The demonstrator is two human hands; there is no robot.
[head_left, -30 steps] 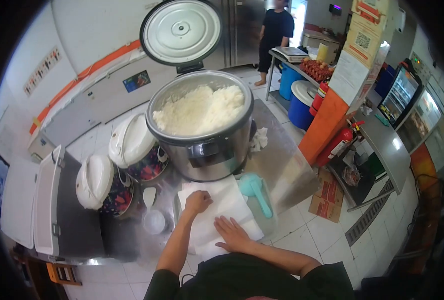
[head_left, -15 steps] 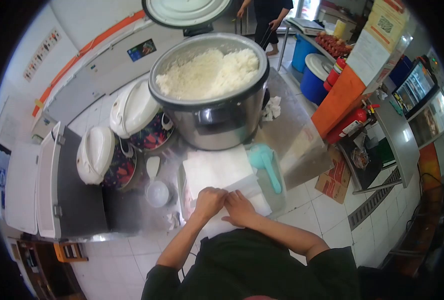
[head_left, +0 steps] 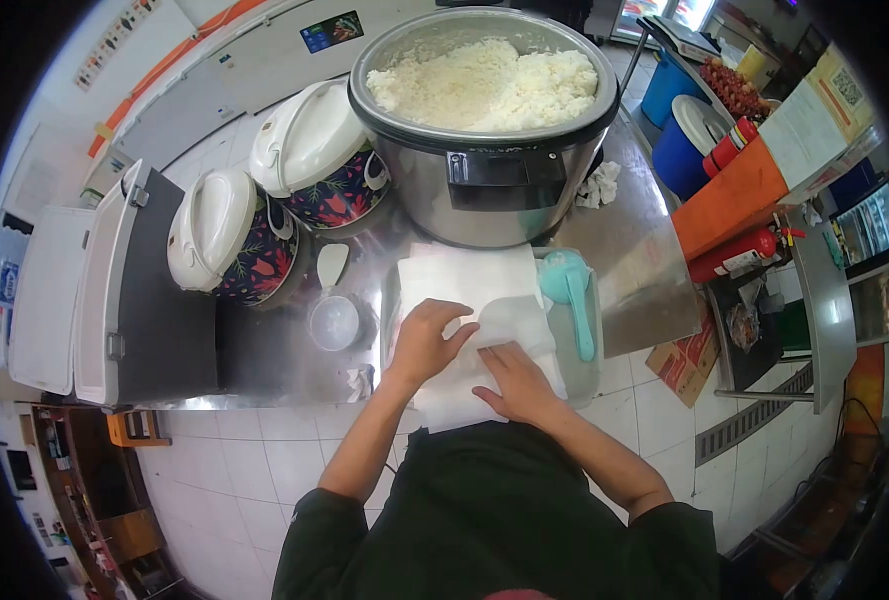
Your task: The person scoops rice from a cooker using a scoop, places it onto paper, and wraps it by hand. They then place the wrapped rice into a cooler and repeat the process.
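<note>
White paper sheets (head_left: 455,275) lie flat in a shallow tray (head_left: 592,375) in front of me. Over the sheets is my left hand (head_left: 431,340), its thumb and fingers apart with nothing between them. My right hand (head_left: 521,382) rests on the lower right of the paper, fingers spread. A turquoise rice scoop (head_left: 577,305) lies along the tray's right side. Just behind the tray stands a large steel rice cooker (head_left: 490,190), uncovered, holding cooked white rice (head_left: 495,85).
Left of the tray are a small clear bowl (head_left: 335,323) and a white paddle (head_left: 333,265). Two flowered food warmers (head_left: 220,235) stand beside a grey cool box (head_left: 165,300). Crumpled tissue (head_left: 598,186) lies by the cooker. An orange post (head_left: 735,215) rises at right.
My hands, pinched together at the paper before, have come apart with fingers spread. The paper now lies flatter. The camera view has tilted down, so the cooker sits higher in view.
</note>
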